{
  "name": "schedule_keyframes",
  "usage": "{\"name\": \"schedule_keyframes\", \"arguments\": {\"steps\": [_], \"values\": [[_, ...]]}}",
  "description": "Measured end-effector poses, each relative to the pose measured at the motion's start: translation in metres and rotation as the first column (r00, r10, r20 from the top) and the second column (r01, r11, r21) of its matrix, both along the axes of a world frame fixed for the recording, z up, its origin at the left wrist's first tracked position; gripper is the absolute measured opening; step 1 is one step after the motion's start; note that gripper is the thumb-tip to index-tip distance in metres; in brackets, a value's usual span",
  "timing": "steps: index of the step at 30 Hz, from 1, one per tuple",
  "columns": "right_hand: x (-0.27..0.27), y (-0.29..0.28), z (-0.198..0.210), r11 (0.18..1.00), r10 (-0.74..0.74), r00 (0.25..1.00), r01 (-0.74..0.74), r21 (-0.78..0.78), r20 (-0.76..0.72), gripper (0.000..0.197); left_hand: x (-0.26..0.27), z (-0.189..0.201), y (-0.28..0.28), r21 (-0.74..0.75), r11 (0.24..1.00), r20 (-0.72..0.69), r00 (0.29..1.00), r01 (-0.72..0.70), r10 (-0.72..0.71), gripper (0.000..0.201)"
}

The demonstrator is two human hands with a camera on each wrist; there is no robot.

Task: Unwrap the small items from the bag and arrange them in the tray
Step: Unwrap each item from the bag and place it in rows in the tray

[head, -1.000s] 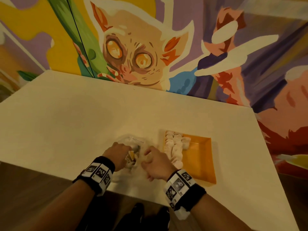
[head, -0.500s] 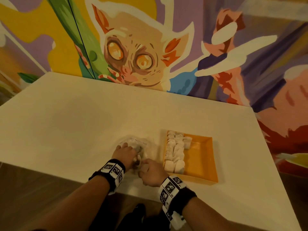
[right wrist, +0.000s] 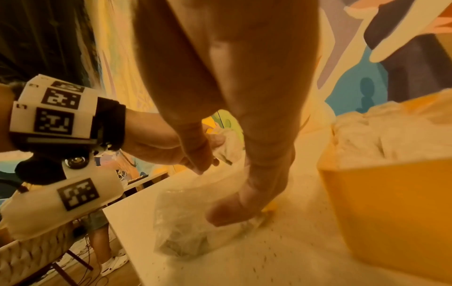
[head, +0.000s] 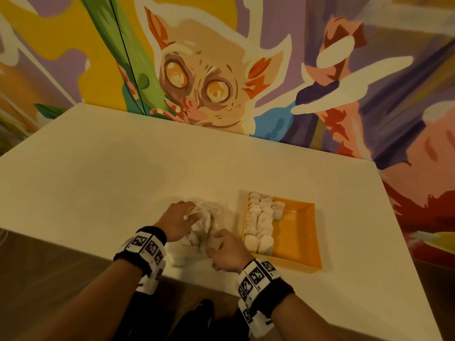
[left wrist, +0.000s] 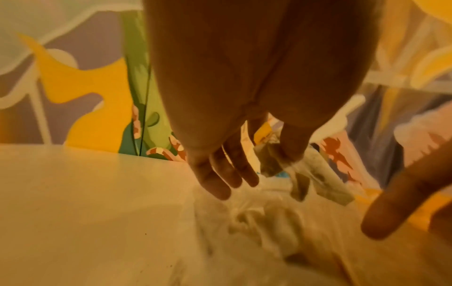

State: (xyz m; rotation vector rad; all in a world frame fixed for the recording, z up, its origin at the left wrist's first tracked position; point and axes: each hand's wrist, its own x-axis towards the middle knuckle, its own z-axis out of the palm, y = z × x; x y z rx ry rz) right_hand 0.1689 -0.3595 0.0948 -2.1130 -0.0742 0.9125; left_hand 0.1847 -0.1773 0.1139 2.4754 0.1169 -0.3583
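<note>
Nearest me, both wrists carry black bands with white marker blocks, and just past them my right hand sits at the near end of the clear plastic bag on the white table. From the right wrist view, its fingers are curled down onto the crinkled plastic, thumb and forefinger pressing a fold of the bag against the tabletop, so I read it as pinching the bag. A little farther out, my left hand lies over the bag's far left part; the left wrist view shows three fingers hanging fairly straight while the thumb and forefinger nip a bit of clear wrapping. Whether that bit is the bag's edge or an item's wrapper, I cannot tell. Pale, soft-looking small items show through the plastic between my hands. Just beside the bag on the right stands the orange tray, its left side filled with rows of unwrapped white pieces, the right part bare. Beyond the table, the wall bears a mural of a wide-eyed animal.
</note>
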Motion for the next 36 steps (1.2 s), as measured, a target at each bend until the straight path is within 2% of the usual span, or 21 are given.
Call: {"name": "schedule_keyframes", "arguments": {"steps": [4, 7, 9, 12, 13, 15, 18, 20, 22, 25, 27, 29, 32, 36], "values": [[0.006, -0.001, 0.013, 1.000, -0.003, 0.975, 0.006, -0.016, 0.223, 0.046, -0.007, 0.006, 0.011, -0.317, 0.942, 0.038, 0.991, -0.107, 0.125, 0.041], [0.014, 0.001, 0.026, 0.990, -0.100, 0.914, 0.052, 0.131, 0.393, 0.044, -0.014, 0.013, 0.007, -0.530, 0.830, -0.011, 0.980, -0.175, 0.199, 0.030], [0.018, 0.006, 0.030, 0.965, -0.149, 0.911, 0.049, 0.257, 0.385, 0.042, -0.019, 0.018, 0.003, -0.603, 0.773, -0.039, 0.975, -0.198, 0.220, 0.020], [0.023, 0.013, 0.030, 0.904, -0.257, 0.930, 0.134, 0.407, 0.264, 0.025, -0.025, 0.022, 0.002, -0.690, 0.679, -0.095, 0.962, -0.250, 0.258, 0.015], [0.024, 0.015, 0.030, 0.895, -0.280, 0.921, 0.150, 0.420, 0.269, 0.018, -0.027, 0.022, 0.001, -0.719, 0.634, -0.131, 0.952, -0.284, 0.278, 0.015], [0.027, 0.017, 0.027, 0.902, -0.288, 0.903, 0.144, 0.407, 0.319, 0.010, -0.030, 0.025, -0.001, -0.793, 0.497, -0.224, 0.927, -0.354, 0.302, 0.019], [0.028, 0.019, 0.031, 0.924, -0.224, 0.898, 0.071, 0.376, 0.379, 0.016, -0.032, 0.025, -0.001, -0.879, 0.234, -0.350, 0.896, -0.415, 0.275, 0.026], [0.028, 0.019, 0.037, 0.940, -0.175, 0.896, 0.028, 0.340, 0.409, 0.024, -0.032, 0.026, -0.005, -0.891, 0.097, -0.413, 0.880, -0.444, 0.234, 0.026], [0.028, 0.019, 0.044, 0.930, -0.175, 0.911, 0.029, 0.366, 0.374, 0.026, -0.031, 0.029, -0.013, -0.884, -0.001, -0.459, 0.867, -0.467, 0.193, 0.030], [0.032, 0.019, 0.045, 0.924, -0.207, 0.903, 0.054, 0.377, 0.378, 0.015, -0.029, 0.031, -0.024, -0.860, -0.098, -0.510, 0.839, -0.501, 0.191, 0.035], [0.035, 0.017, 0.045, 0.934, -0.220, 0.884, 0.068, 0.352, 0.413, 0.013, -0.028, 0.030, -0.028, -0.846, -0.133, -0.533, 0.825, -0.516, 0.190, 0.038], [0.038, 0.015, 0.047, 0.926, -0.256, 0.867, 0.092, 0.367, 0.428, 0.010, -0.027, 0.030, -0.030, -0.838, -0.110, -0.546, 0.814, -0.535, 0.197, 0.036], [0.041, 0.006, 0.052, 0.927, -0.271, 0.843, 0.099, 0.361, 0.464, 0.012, -0.024, 0.031, -0.026, -0.824, -0.012, -0.554, 0.802, -0.566, 0.224, 0.030], [0.045, -0.009, 0.063, 0.967, -0.166, 0.827, 0.029, 0.254, 0.537, 0.021, -0.017, 0.035, -0.015, -0.812, 0.197, -0.483, 0.822, -0.549, 0.301, 0.036]]}}
